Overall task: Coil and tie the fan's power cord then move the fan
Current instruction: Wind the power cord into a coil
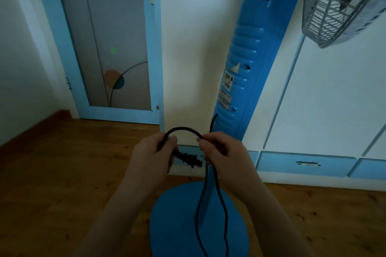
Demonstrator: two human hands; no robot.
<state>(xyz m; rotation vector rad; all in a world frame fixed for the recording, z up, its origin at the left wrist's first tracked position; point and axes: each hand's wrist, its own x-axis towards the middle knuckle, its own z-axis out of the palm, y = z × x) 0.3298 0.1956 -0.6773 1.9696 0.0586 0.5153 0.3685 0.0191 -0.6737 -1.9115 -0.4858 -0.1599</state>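
Note:
A blue pedestal fan stands in front of me: its column rises from a round blue base, and its grey grille shows at the top right. The black power cord leaves the column low down and arcs between my hands. My left hand grips the cord just behind the black plug, which points right. My right hand pinches the cord near the top of the arc. Below it, a long loop of cord hangs over the base.
A white wardrobe with blue trim and a drawer handle stands behind the fan on the right. At the left is a blue-framed door with a grey patterned panel. The floor is brown wood.

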